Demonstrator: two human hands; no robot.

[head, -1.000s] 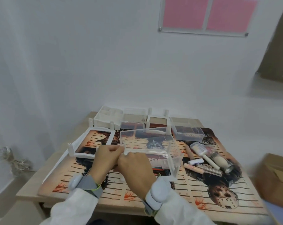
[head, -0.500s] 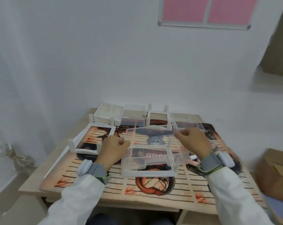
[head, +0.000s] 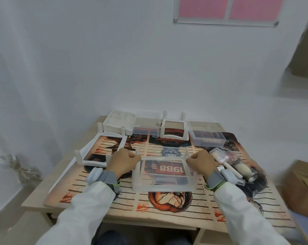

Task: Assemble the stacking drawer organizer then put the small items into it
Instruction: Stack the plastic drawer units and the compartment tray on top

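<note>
- Head view: the person's left hand (head: 124, 159) and right hand (head: 201, 160) each grip one side of a clear drawer frame (head: 163, 174), fingers curled closed on its upper side edges.
- The clear drawer frame sits near the middle of the printed mat (head: 169, 207), its base seemingly on or just above the mat; which cannot be told. The "1988" print shows through it.
- Just left of the left hand lies a white frame (head: 101, 149) with short corner posts, flat on the mat.
- Along the far edge of the table (head: 34, 200) stand a white divided tray (head: 118, 122), a clear drawer (head: 147, 127), a second white frame (head: 174, 130) and another clear drawer (head: 207, 138), side by side.
- Just beside the right hand, the small items lie in a cluster: a brush (head: 224, 162) and a clear tube with a pale puff inside (head: 243, 169), touching each other.
- Both wrists wear grey bands (head: 108, 176) above white sleeves (head: 82, 209).
</note>
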